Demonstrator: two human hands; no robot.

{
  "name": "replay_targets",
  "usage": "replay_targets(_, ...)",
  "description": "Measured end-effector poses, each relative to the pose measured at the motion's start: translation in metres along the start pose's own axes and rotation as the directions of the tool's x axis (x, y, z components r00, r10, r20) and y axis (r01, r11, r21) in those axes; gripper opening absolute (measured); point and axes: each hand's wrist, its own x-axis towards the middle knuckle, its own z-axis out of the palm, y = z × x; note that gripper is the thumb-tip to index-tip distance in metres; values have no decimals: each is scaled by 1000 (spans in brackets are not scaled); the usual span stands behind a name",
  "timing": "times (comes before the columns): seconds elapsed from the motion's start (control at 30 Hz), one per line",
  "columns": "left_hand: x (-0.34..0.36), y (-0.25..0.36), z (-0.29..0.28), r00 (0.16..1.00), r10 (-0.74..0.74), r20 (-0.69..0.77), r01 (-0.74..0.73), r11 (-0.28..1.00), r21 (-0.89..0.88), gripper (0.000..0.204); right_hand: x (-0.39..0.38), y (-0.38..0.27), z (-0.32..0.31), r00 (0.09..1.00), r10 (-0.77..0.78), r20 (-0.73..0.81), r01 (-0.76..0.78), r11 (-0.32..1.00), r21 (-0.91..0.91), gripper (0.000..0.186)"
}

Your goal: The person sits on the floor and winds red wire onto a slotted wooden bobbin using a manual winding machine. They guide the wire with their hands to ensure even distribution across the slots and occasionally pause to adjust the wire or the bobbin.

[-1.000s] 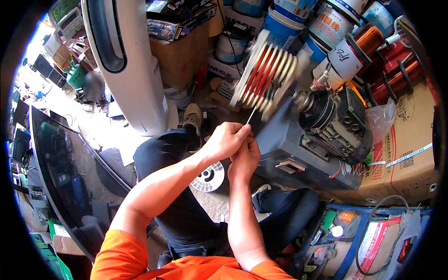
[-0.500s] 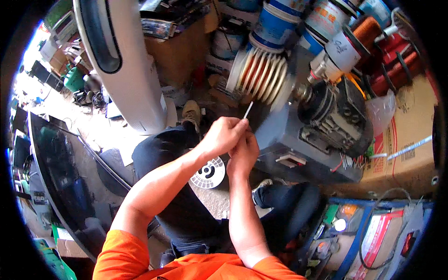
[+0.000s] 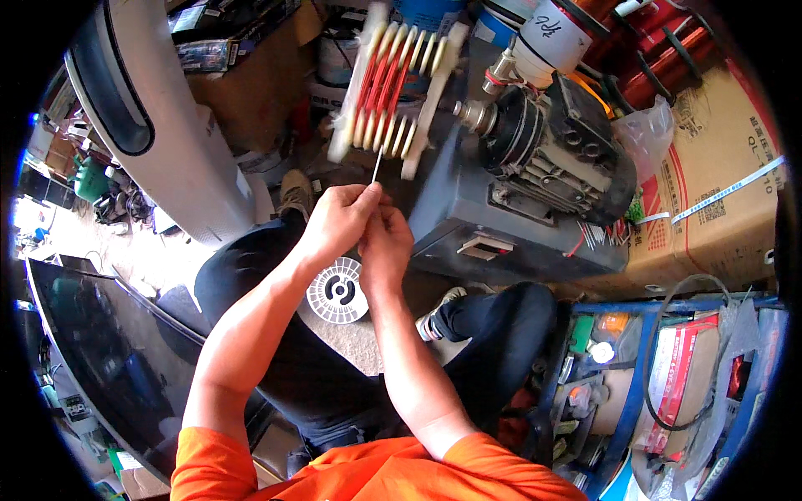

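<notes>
My left hand (image 3: 338,224) pinches a thin white tube (image 3: 378,167) between thumb and fingers. Its tip points up at the lower edge of a winding former (image 3: 393,79). The former has cream pegs and red wire (image 3: 383,83) lying between them; its end bars are smeared by motion. Close against the left hand, my right hand (image 3: 387,246) is closed, and what its fingers hold is hidden. A shaft (image 3: 474,115) joins the former to a dark electric motor (image 3: 555,154) on a grey machine housing (image 3: 443,221).
A round white slotted disc (image 3: 337,290) lies on the floor below my hands. A tall white appliance (image 3: 159,125) leans at the left. Wire spools (image 3: 551,37) and a cardboard box (image 3: 710,200) stand at the right, above a blue-edged crate (image 3: 639,376) of small parts.
The former has turned; its pegs, blurred into rings before, now show separately with red wire between them. The whole view has shifted. Both hands keep their closed hold near the former.
</notes>
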Motion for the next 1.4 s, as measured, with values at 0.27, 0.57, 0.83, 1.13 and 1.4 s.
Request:
replay_targets(0.27, 1, -5, -1, 1000, 19, 7, -18, 999, -40, 42, 0, 2, 2, 1000, -24, 9, 23, 1000, 11, 20)
replay_targets(0.57, 2, -6, 1, 999, 32, -8, -32, 999, 20, 43, 4, 8, -5, 1000, -1, 8, 2, 1000, -19, 19)
replay_targets(0.83, 0, -3, -1, 1000, -2, 15, 3, 998, -59, 41, 2, 6, -1, 1000, 8, -10, -8, 1000, -21, 20)
replay_targets(1.13, 1, -4, -2, 1000, 1, 7, -1, 1000, 6, 42, 3, 3, 1, 1000, 18, -9, -19, 998, -59, 22)
replay_targets(1.4, 3, -5, -3, 999, -32, 29, 32, 1000, 0, 43, 2, 5, 0, 999, 33, -33, -34, 999, -32, 21)
